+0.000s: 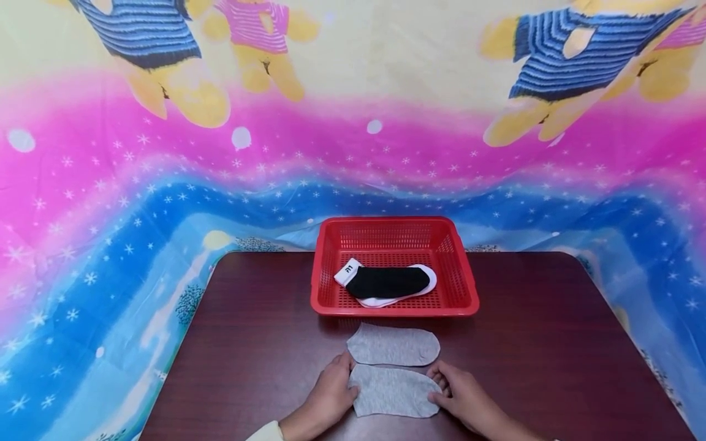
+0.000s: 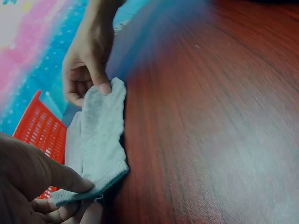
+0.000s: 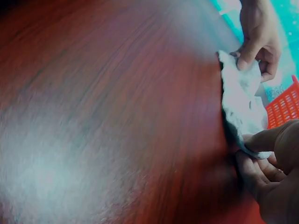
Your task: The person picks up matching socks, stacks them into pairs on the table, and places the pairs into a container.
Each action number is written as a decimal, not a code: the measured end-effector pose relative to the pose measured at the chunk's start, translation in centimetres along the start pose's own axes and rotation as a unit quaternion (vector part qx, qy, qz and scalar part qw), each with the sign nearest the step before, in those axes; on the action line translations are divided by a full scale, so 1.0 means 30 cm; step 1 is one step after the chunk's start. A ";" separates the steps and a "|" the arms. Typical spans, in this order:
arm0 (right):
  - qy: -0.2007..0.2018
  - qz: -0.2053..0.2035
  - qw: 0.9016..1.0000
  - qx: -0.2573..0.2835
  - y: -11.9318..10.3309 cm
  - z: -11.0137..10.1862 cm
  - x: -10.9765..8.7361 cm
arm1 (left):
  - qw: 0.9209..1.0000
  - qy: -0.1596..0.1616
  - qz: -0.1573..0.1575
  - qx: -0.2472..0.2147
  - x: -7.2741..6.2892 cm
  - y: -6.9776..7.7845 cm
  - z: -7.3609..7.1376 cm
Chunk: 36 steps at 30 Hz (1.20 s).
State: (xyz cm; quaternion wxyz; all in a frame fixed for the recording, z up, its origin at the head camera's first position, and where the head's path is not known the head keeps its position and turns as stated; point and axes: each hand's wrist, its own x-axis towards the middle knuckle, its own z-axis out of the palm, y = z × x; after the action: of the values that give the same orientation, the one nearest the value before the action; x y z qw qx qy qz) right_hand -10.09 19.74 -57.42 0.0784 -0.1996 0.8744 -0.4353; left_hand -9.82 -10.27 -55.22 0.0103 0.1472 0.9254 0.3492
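Two grey ankle socks lie side by side in front of the basket in the head view. The nearer grey sock (image 1: 394, 392) is pinched at both ends. My left hand (image 1: 330, 392) holds its cuff, thumb on top and fingers beneath, as the left wrist view shows. At the toe end, my right hand (image 1: 466, 395) pinches the fabric between thumb and fingers (image 3: 254, 172). The farther grey sock (image 1: 394, 345) lies flat just beyond, its edge close to the nearer one.
A red plastic basket (image 1: 394, 310) stands at the table's far edge. Inside lie a black sock (image 1: 388, 282) with a white cuff and white socks (image 1: 380, 302) beneath it. The dark wooden table (image 1: 248, 343) backs onto a printed cloth (image 1: 353, 159).
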 end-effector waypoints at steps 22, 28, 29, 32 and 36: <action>-0.034 -0.327 0.907 -0.262 0.011 -0.008 0.002 | 0.955 -0.132 0.208 0.167 -0.027 0.007 -0.030; -0.056 -0.331 0.904 -0.266 0.016 -0.010 0.003 | 0.929 -0.128 0.270 0.218 -0.033 -0.029 -0.017; -0.056 -0.330 0.904 -0.268 0.018 -0.012 0.004 | 0.927 -0.125 0.275 0.224 -0.032 -0.033 -0.016; -0.056 -0.331 0.901 -0.276 0.023 -0.015 0.008 | 0.917 -0.105 0.294 0.246 -0.030 -0.041 -0.011; -0.043 -0.342 0.894 -0.287 0.028 -0.011 0.011 | 0.903 -0.052 0.329 0.270 -0.024 -0.041 -0.003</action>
State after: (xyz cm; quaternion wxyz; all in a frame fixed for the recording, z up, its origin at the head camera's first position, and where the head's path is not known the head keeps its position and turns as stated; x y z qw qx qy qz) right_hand -10.71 20.29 -57.87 -0.0983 -0.5192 0.8345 -0.1564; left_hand -9.47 -11.41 -56.02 -0.0973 0.4581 0.8814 0.0614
